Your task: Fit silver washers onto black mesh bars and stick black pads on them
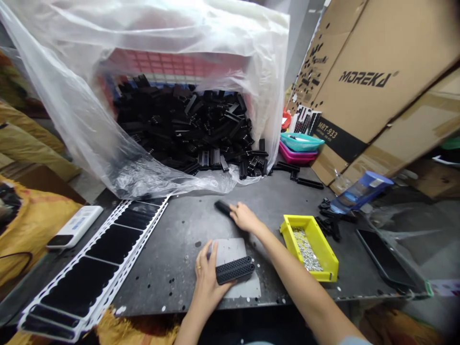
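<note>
Textured black plastic bars (235, 270) are lying left of the yellow rectangular plastic bin (325, 276), left hand (206, 274) gripping them, right hand (247, 218) pinching a slim black plastic bar (222, 207).

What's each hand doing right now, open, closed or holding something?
Left hand: holding two textured black strips, side by side.
Right hand: closed on one end of a black bar.

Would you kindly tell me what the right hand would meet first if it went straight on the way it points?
Past the black piece it touches, the right hand would probably meet the plastic bag first; depth is unclear.
</note>
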Demonstrator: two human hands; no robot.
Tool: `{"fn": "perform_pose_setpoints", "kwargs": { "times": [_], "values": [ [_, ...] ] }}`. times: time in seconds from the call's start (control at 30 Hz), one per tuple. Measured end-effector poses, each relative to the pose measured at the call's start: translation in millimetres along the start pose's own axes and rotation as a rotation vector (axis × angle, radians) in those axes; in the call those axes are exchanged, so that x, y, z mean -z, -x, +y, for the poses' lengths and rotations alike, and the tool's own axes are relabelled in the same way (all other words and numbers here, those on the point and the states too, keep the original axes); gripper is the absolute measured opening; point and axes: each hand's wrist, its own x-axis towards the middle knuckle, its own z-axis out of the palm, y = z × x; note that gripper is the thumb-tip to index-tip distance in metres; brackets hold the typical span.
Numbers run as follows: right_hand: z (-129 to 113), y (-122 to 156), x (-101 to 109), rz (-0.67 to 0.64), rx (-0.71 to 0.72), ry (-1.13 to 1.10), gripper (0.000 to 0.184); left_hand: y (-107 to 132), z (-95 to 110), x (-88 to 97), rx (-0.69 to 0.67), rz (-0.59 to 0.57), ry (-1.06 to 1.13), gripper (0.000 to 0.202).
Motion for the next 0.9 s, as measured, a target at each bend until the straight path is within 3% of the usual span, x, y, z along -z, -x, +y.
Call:
{"fn": "perform_pose_setpoints", "kwargs": {
  "times": [0.07, 0.13, 0.2, 0.3, 0.43, 0.5, 0.6, 0.77, 0.9],
  "values": [
    [4, 41, -13, -0.123, 0.13, -0.017, 0.023, 1, -6, -4.1, 0.004, 0.09, -0.058, 0.118],
    [8, 64, -17, -0.217, 0.201, -0.036, 0.01, -1, -11, -5.1, 0.001, 0.019, -0.033, 0.113],
    [15, 58, -7, -0.26, 0.198, -0.047, 0.013, -2, -13, -3.5, 0.004, -0.108, 0.029, 0.093],
    [36, -3, 35, -0.188, 0.085, -0.038, 0.034, 0, -10, -0.1, 0.026, -0.169, 0.06, 0.067],
    [65, -109, 94, 0.087, -0.155, 0.035, 0.039, 11, -11, -1.6, 0.004, -0.093, 0.007, 0.064],
    [71, -146, 106, 0.189, -0.266, 0.078, 0.04, 16, -17, -4.8, -0.032, -0.07, -0.024, 0.066],
    [74, -177, 104, 0.275, -0.354, 0.122, 0.041, 18, -26, -7.8, -0.078, -0.06, -0.055, 0.071],
    [87, -173, 85, 0.258, -0.241, 0.138, 0.039, 16, -14, -1.3, -0.043, -0.076, -0.088, 0.072],
    [104, -122, 69, 0.139, -0.008, 0.096, 0.041, 10, 6, 6.1, -0.019, -0.081, -0.076, 0.064]
  ]
}}
